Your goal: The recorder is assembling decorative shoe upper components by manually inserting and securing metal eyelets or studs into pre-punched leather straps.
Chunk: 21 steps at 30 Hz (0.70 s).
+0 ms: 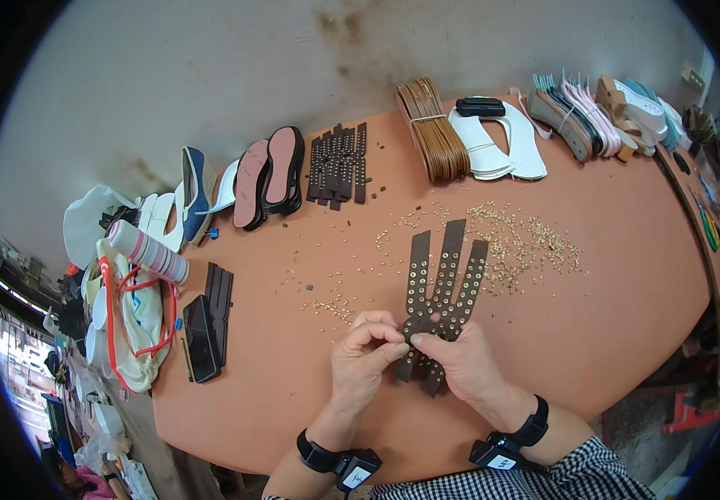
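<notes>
A dark brown shoe upper, cut into several long straps dotted with brass-coloured eyelets, is held up over the table with its strap ends pointing away from me. My right hand is closed on its near right part, the thumb lying across the front. At its left edge, my left hand has thumb and forefinger pinched together; whatever lies between those fingertips is too small to make out. Loose brass eyelets are scattered on the table beyond the upper, and a smaller scatter lies left of it.
More studded dark straps are stacked at the back. Pink-topped soles, a brown strip bundle and white cut pieces line the wall side. A phone and a cone of thread lie left on the brown table.
</notes>
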{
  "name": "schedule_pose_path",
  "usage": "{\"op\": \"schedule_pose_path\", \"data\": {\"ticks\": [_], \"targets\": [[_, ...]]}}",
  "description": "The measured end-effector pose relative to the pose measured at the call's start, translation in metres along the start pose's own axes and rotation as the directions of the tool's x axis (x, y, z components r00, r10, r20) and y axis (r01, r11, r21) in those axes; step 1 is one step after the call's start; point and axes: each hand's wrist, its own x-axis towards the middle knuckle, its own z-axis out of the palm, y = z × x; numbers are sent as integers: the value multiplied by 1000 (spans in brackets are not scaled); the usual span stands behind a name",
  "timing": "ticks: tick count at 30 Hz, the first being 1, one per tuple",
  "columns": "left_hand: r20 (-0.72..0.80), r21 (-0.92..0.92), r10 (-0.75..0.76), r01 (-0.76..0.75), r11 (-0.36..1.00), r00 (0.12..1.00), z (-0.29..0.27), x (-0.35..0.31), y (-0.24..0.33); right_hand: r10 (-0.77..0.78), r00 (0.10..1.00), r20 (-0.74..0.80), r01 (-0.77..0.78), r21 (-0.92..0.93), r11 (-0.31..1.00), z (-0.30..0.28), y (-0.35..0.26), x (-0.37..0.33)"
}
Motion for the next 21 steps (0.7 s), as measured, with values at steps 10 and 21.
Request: {"op": "schedule_pose_path", "data": {"ticks": [10, 21], "targets": [[-29, 17, -4, 4, 1000, 1000, 1, 0, -1, -58, 998, 15, 60, -129, 990, -1, 1, 0], [-52, 117, 32, -26, 993, 998, 0, 0, -7, -66, 998, 8, 66, -168, 984, -4, 6, 2]]}}
